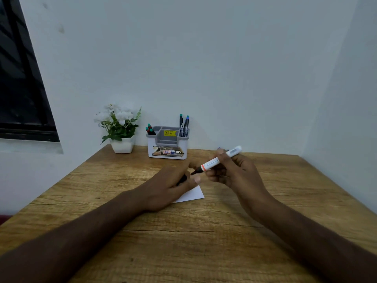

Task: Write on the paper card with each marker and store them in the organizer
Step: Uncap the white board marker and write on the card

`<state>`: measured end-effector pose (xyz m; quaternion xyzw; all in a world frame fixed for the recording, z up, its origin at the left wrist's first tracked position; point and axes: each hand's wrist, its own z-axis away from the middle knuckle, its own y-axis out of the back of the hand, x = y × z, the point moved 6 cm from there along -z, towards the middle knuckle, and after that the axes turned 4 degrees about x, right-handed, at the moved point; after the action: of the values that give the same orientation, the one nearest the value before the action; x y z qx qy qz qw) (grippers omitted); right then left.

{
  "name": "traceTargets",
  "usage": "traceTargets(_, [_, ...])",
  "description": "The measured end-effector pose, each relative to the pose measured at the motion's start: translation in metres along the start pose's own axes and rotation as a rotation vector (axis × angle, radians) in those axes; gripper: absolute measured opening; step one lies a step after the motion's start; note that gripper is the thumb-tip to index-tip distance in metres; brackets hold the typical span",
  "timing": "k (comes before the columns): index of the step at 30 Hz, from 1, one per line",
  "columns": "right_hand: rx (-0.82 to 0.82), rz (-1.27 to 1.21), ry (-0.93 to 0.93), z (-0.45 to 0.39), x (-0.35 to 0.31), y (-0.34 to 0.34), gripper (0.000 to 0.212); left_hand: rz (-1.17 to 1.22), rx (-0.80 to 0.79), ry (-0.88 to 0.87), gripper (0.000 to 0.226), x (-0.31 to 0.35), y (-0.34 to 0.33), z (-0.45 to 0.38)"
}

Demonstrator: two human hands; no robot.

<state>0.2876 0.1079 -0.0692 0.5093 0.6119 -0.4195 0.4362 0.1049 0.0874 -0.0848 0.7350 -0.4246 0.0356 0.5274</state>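
Observation:
My right hand (234, 172) grips a white marker (220, 159) with an orange ring, its dark tip uncapped and pointing left and down. My left hand (173, 184) holds a small dark cap (182, 179) just left of that tip, fingers curled round it. Under the left hand lies the white paper card (190, 196), mostly hidden, only its right corner showing. The white and grey organizer (168, 154) stands at the back of the table. Several markers stand in its left pocket (150, 129) and its right pocket (184, 124).
A white pot with white flowers (119, 127) stands left of the organizer against the wall. The wooden table (183, 242) meets a wall at the back and on the right. A dark window frame (18, 78) is at the far left.

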Motion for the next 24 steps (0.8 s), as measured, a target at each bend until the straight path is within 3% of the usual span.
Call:
traceTargets(3, [0.119, -0.125, -0.008, -0.005, -0.006, 0.015, 0.040, 0.029, 0.019, 0.082, 0.029, -0.018, 0.016, 0.001])
traceTargets(5, [0.141, -0.178, -0.042, -0.007, -0.003, 0.019, 0.042, -0.097, -0.014, 0.039, 0.035, -0.025, 0.026, 0.004])
traceTargets(9, [0.139, -0.211, -0.115, -0.008, 0.006, 0.017, 0.038, -0.335, -0.172, -0.003, 0.024, -0.036, 0.029, 0.011])
traceTargets(17, [0.025, -0.219, -0.131, -0.001, 0.005, 0.004, 0.013, -0.514, -0.046, 0.124, 0.039, -0.029, 0.017, 0.008])
traceTargets(20, [0.023, -0.178, -0.170, 0.003, 0.011, -0.002, 0.014, -0.535, -0.025, 0.156, 0.034, -0.025, 0.003, 0.006])
traceTargets(24, [0.000, -0.112, -0.289, 0.005, 0.024, -0.007, 0.012, -0.326, -0.166, 0.152, 0.025, -0.025, 0.006, 0.004])
